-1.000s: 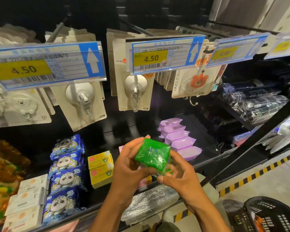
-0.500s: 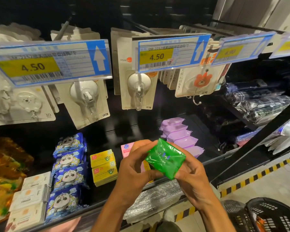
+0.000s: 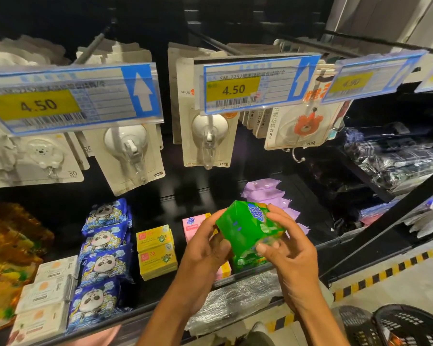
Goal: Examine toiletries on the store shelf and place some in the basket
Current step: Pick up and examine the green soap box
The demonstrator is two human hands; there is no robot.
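Grip: left hand (image 3: 205, 248) and right hand (image 3: 291, 250) both clasp glossy green film-wrapped pack (image 3: 245, 229) over shelf (image 3: 145, 307) front edge. Risk: slick film slips; pack drops beside black plastic basket (image 3: 410, 325).

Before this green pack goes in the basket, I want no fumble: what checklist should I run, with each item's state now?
1. Grip on green pack: ok, left hand and right hand both hold it.
2. Pack lifted off the shelf: ok.
3. Label facing up: ok, blue logo shows; small print is too blurred to read.
4. Black basket in view: ok, lower right.
5. Room in basket: cannot tell, mostly out of frame.
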